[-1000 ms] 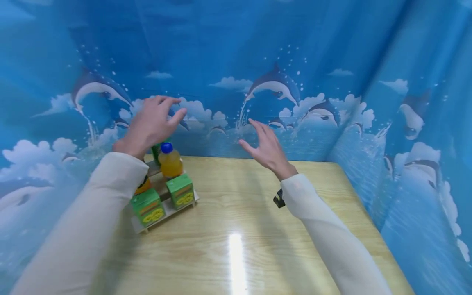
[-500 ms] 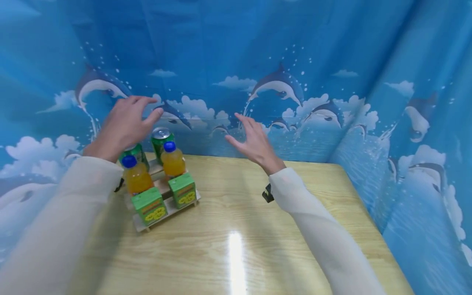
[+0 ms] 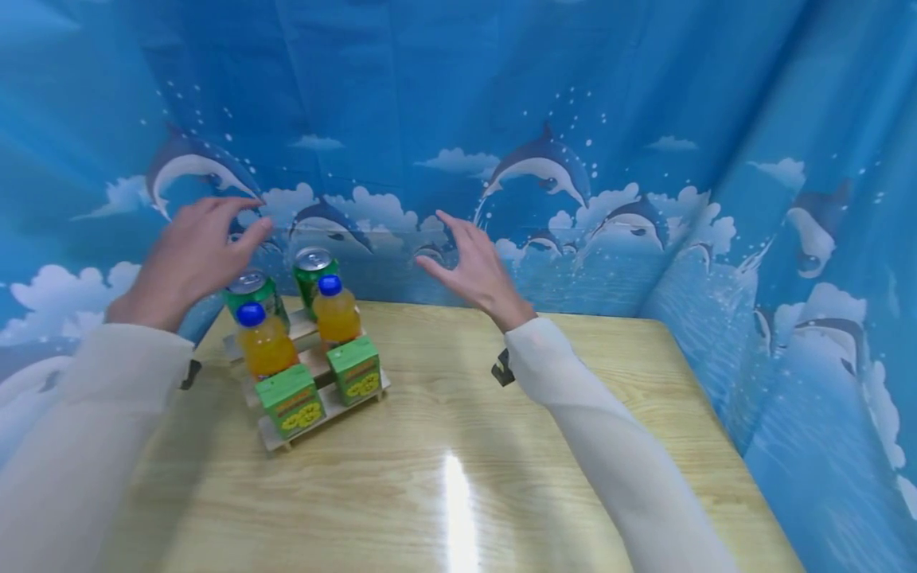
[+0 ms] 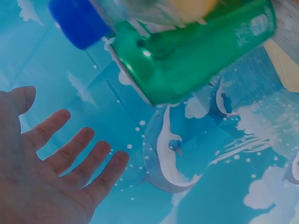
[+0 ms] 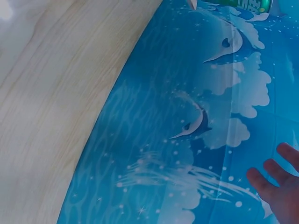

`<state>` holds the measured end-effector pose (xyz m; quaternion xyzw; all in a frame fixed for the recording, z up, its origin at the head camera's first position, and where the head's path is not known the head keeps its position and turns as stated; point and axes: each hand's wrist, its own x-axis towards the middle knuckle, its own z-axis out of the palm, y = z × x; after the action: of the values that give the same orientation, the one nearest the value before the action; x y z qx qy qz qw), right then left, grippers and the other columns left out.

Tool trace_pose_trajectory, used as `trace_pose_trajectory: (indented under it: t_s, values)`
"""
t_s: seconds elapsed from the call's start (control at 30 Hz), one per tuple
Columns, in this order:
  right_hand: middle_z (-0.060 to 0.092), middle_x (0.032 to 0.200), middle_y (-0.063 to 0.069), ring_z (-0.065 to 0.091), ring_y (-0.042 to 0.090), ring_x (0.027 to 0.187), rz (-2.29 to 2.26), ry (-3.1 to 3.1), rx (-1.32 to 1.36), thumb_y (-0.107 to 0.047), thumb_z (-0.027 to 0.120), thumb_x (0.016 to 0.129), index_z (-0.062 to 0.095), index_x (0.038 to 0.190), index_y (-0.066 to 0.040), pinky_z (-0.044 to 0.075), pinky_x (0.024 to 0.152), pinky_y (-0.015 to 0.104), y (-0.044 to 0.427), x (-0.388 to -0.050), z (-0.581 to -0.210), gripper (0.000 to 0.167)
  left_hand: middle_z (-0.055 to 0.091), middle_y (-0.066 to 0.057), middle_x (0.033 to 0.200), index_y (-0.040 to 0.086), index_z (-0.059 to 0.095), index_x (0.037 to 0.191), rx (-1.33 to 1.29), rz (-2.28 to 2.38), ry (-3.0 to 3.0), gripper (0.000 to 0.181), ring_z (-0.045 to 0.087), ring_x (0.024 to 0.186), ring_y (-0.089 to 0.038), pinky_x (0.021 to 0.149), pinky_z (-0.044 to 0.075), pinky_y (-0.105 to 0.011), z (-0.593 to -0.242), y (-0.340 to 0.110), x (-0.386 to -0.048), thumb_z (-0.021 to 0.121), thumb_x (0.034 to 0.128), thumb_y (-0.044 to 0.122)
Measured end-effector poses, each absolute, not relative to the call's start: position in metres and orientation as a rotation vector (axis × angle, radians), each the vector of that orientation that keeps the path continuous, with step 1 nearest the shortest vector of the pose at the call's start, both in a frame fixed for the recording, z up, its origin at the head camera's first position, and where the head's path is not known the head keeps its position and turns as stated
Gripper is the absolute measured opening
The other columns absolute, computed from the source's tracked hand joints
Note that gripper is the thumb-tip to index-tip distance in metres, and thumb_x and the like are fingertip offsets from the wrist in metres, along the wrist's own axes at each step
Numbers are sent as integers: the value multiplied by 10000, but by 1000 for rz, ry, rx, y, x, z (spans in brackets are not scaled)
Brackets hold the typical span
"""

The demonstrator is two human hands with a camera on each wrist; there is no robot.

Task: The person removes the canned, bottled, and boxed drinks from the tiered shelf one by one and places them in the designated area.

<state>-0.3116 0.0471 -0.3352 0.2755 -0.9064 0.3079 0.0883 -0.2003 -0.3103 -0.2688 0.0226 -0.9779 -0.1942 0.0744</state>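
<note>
Green cylindrical metal can (image 3: 260,298), nine o'clock: topple risk if brushed by left hand (image 3: 189,256), empty, spread-fingered like right hand (image 3: 474,269).

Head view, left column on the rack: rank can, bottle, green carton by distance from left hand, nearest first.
From the left hand:
1. Green can: back step of the rack, left side.
2. Orange bottle: middle step, left side, in front of the can.
3. Green carton: front step, left side.
</note>
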Motion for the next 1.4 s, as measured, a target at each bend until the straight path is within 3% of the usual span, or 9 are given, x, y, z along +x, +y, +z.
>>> trace_pose_trajectory:
  t_s: [0.43, 0.73, 1.1, 1.33, 1.4]
  values:
    - [399, 1747, 71, 405, 324, 1589, 940, -2647, 937, -599, 675, 1033, 313, 1729, -250, 389, 1308, 629, 14, -314, -325, 858, 193, -348, 1762, 63, 244, 1726, 123, -551, -2953, 830, 194, 1571, -642, 1186, 208, -906, -280, -340, -183, 262, 1137, 648]
    - [404, 1748, 64, 417, 311, 1582, 938, -2640, 952, -596, 664, 1038, 315, 1727, -250, 407, 1301, 624, 6, -315, -320, 846, 176, -359, 1759, 81, 228, 1732, 165, -602, -2968, 833, 181, 1563, -656, 1145, 214, -934, -291, -353, -176, 277, 1132, 658]
    - [375, 1770, 63, 368, 320, 1627, 938, -2669, 962, -586, 679, 1034, 297, 1733, -268, 368, 1326, 646, -9, -317, -321, 858, 181, -390, 1739, 74, 222, 1730, 153, -665, -2964, 830, 183, 1554, -672, 1134, 208, -940, -312, -362, -168, 282, 1138, 652]
    - [391, 1762, 61, 358, 297, 1639, 965, -2672, 971, -596, 675, 1032, 301, 1730, -246, 198, 1401, 619, -20, -319, -325, 865, 194, -396, 1731, 53, 220, 1725, 200, -687, -2960, 831, 222, 1526, -675, 1126, 238, -931, -325, -369, -160, 287, 1141, 641]
    - [397, 1758, 60, 378, 293, 1627, 968, -2676, 978, -601, 673, 1032, 304, 1728, -254, 239, 1390, 622, -22, -319, -325, 861, 222, -406, 1715, 49, 228, 1722, 194, -687, -2954, 815, 267, 1493, -677, 1114, 265, -928, -330, -371, -158, 301, 1147, 623]
